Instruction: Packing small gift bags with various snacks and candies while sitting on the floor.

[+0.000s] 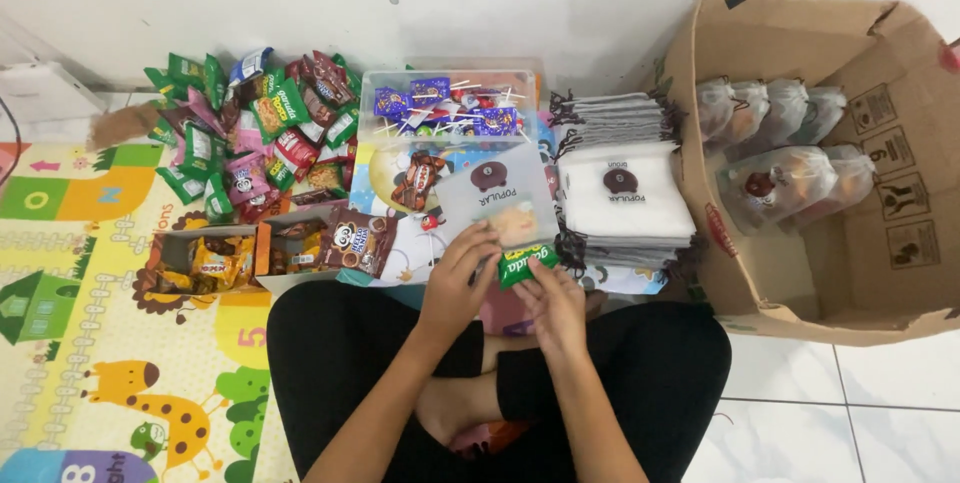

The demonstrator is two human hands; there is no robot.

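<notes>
Play mat (90, 343): colourful, with a giraffe print, under your left knee.
Snack pile (255, 123): mixed green, red and pink packets heaped by the wall.
Open boxes (250, 253): small snack packs inside, just left of your hands.
Clear tub (450, 103): lollipops in it, beyond your hands.
Your left hand (455, 278): grasping the translucent pouch (498, 198) at its lower edge.
Your right hand (552, 301): fingers pinching the green snack packet (524, 261) at the pouch mouth.
Pouch stack (622, 183): right of your hands.
Cardboard box (900, 233): far right, filled pouches inside.
</notes>
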